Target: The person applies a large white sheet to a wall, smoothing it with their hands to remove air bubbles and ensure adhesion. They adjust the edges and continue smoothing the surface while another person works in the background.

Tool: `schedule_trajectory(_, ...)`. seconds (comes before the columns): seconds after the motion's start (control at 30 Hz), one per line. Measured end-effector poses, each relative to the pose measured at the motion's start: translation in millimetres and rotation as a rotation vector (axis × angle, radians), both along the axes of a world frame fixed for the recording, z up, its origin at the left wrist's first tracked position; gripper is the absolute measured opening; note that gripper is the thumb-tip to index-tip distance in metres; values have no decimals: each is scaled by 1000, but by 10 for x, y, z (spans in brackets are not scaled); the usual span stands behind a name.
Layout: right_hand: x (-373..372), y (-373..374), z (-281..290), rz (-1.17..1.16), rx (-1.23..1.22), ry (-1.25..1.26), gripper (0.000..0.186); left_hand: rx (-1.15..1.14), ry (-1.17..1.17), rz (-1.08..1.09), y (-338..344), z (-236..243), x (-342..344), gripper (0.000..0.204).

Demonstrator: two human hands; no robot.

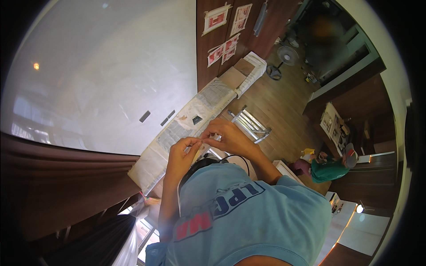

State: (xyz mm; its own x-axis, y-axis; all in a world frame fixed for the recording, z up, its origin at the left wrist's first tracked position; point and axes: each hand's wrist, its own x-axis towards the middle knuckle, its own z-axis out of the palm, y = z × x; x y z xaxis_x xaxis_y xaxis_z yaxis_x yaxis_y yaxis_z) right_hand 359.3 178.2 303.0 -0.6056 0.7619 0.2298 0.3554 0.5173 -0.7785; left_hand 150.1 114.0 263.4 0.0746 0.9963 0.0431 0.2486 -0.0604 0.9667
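Observation:
In front of my chest, my left hand and my right hand come together with their fingertips nearly touching. Thumb and forefinger are pinched on each hand. Whatever lies between the fingertips is too small to make out. Just beyond the hands runs a long ledge covered in paper sheets, with a small dark patch in its surface. A black cable curves beside my right forearm.
A metal stepladder stands on the wood floor right of the ledge. Behind it is a standing fan. A person in a green shirt works at the right. A large white panel fills the left; a brown curtain hangs below it.

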Motion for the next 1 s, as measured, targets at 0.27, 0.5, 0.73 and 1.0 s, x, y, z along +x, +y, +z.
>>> schedule_trajectory(0.27,21,3,-118,34,-21,30,13,26,116,6,8,-46,27,19)
schedule_trajectory(0.5,47,-39,-101,84,-30,32,10,-117,-47,-18,7,-91,7,20)
schedule_trajectory(0.73,47,-90,-172,102,-6,126,16,-178,-269,-29,44,-156,18,21)
schedule_trajectory(1.0,-16,-161,-142,68,2,275,13,-304,-514,26,28,-222,-106,18)
